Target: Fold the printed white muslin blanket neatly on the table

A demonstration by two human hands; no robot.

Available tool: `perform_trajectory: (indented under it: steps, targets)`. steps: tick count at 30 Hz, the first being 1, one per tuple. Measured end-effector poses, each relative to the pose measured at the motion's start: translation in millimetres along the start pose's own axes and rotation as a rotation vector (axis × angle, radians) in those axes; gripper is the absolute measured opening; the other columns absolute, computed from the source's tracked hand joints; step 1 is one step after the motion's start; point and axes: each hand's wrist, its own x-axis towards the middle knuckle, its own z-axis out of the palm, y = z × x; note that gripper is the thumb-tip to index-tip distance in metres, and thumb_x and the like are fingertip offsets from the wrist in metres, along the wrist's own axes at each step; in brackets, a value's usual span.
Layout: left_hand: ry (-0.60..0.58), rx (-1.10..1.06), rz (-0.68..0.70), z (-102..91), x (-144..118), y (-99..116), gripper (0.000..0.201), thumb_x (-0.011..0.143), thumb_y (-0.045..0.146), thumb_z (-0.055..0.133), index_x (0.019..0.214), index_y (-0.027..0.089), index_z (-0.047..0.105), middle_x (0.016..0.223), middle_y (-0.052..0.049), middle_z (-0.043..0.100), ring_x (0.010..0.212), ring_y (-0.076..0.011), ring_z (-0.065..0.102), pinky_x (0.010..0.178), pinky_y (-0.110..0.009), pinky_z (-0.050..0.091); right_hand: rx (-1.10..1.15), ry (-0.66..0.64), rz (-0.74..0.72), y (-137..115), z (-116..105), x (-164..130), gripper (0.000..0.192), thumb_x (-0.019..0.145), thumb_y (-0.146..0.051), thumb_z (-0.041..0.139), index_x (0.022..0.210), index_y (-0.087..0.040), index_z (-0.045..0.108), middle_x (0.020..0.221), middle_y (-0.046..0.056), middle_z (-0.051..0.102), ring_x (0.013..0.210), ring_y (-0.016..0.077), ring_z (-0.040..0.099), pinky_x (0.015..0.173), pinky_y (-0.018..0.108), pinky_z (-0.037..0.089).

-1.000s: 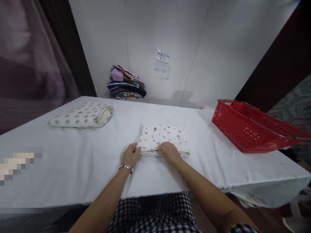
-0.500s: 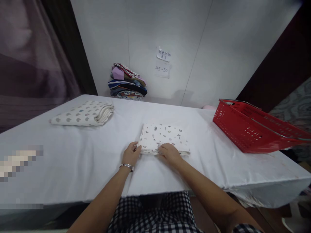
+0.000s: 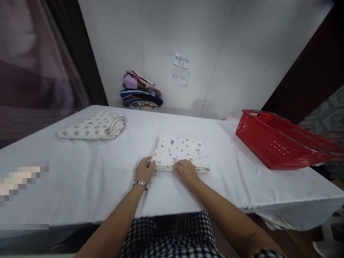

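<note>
A folded white cloth (image 3: 181,152) with small printed plants and animals lies on the table in front of me, its layered front edge toward me. My left hand (image 3: 145,169), with a silver bracelet at the wrist, grips the cloth's near left corner between thumb and fingers. At the middle of the front edge, my right hand (image 3: 186,172) is closed on the layers, fingers on top and the thumb mostly hidden. Farther left sits another folded white cloth (image 3: 91,127) with grey printed shapes, untouched.
A white sheet (image 3: 113,179) covers the table. At the right stands a red perforated basket (image 3: 268,143) with metal handles. Against the back wall is a stack of folded fabrics (image 3: 141,91), left of two paper notes (image 3: 180,77). A blurred patch (image 3: 21,179) hides something at the left edge.
My right hand has shifted very slightly left and toward me at the front edge. The left hand and the cloth stay almost in place.
</note>
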Motion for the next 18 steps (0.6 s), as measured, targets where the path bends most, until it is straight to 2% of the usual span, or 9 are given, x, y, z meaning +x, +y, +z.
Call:
perform_trajectory:
  steps: [5,9,14,18]
  targets:
    - [0.020,0.118,0.047,1.6,3,-8,0.035,0.071,0.038,0.052,0.101,0.020,0.052,0.082,-0.001,0.063,0.057,-0.0102,0.055,0.051,-0.021,0.045,0.015,0.003,-0.020,1,2,-2,0.023,0.088,-0.026,0.040,0.099,-0.020,0.060,0.098,0.005,0.058,0.091,0.0166,0.046,0.079,0.029,0.032]
    - [0.049,0.422,0.178,-3.4,3,-6,0.031,0.073,0.035,0.049,0.101,0.021,0.054,0.091,-0.003,0.063,0.076,-0.0156,0.059,0.070,-0.027,0.048,0.012,0.028,-0.008,0,3,-3,0.023,0.088,-0.026,0.040,0.099,-0.020,0.060,0.098,0.005,0.058,0.091,0.0168,0.045,0.079,0.029,0.032]
    - [0.128,0.719,0.566,-6.7,0,1,0.035,0.075,0.023,0.043,0.108,0.014,0.053,0.116,-0.011,0.054,0.109,-0.0227,0.047,0.094,-0.036,0.038,0.002,0.044,0.007,-3,5,-5,0.026,0.090,-0.027,0.037,0.100,-0.021,0.061,0.097,0.004,0.057,0.090,0.0166,0.044,0.078,0.029,0.030]
    - [0.020,0.885,0.812,6.5,-10,18,0.048,0.070,0.008,0.039,0.115,0.017,0.051,0.130,-0.007,0.046,0.123,-0.0224,0.035,0.102,-0.041,0.026,-0.003,0.061,0.021,-4,7,-5,0.027,0.090,-0.029,0.038,0.100,-0.022,0.061,0.095,0.004,0.057,0.089,0.0164,0.044,0.078,0.029,0.030]
